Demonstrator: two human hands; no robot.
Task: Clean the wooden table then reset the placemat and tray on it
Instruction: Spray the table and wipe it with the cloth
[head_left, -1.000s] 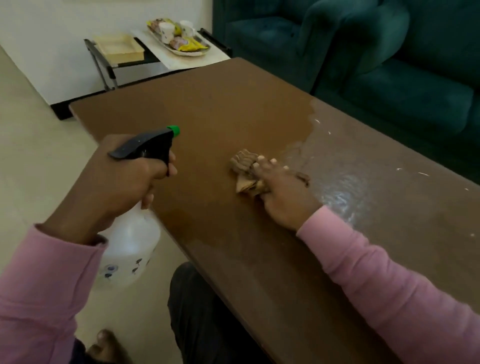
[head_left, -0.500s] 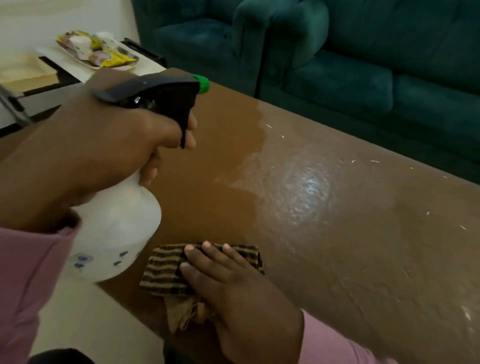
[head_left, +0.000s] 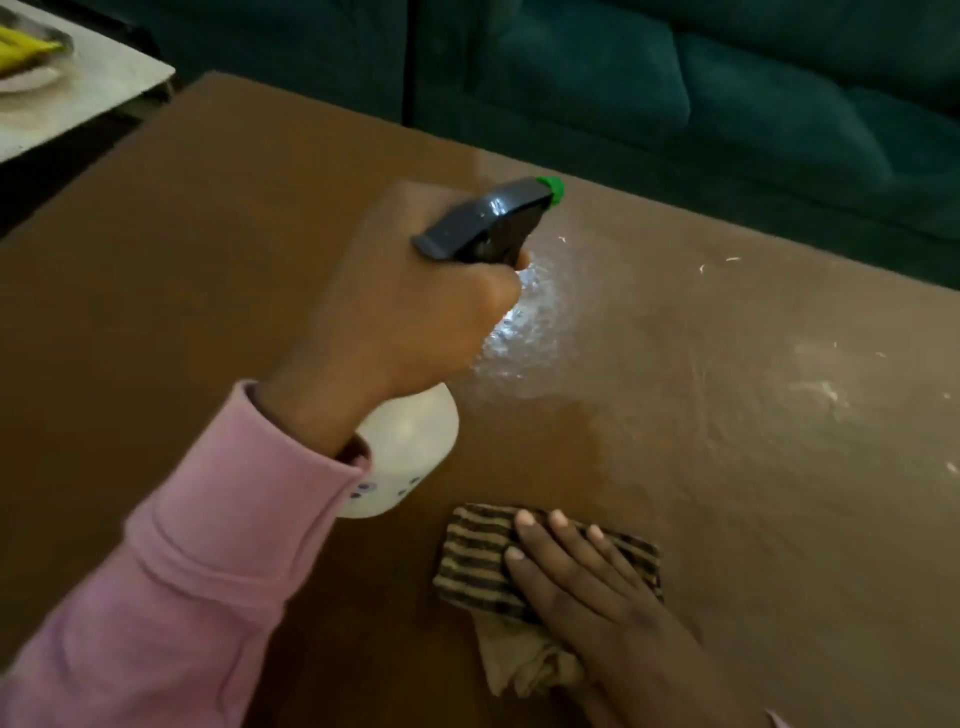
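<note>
My left hand (head_left: 410, 306) grips a white spray bottle (head_left: 405, 457) by its black trigger head with a green nozzle, held above the middle of the wooden table (head_left: 182, 249). A wet, shiny patch (head_left: 540, 322) lies on the wood just past the nozzle. My right hand (head_left: 587, 587) rests flat with straight fingers on a brown striped cloth (head_left: 478, 561) near the table's front edge. White specks dot the right part of the tabletop.
A dark green sofa (head_left: 675, 88) runs along the table's far side. At the top left stands a pale side table (head_left: 88, 98) with a tray (head_left: 31, 78) of yellow packets on it, only partly in view.
The spray bottle has moved right and out over the table's middle, and a fresh wet patch shows by the nozzle. My view has swung right. My right hand stays on the cloth.
</note>
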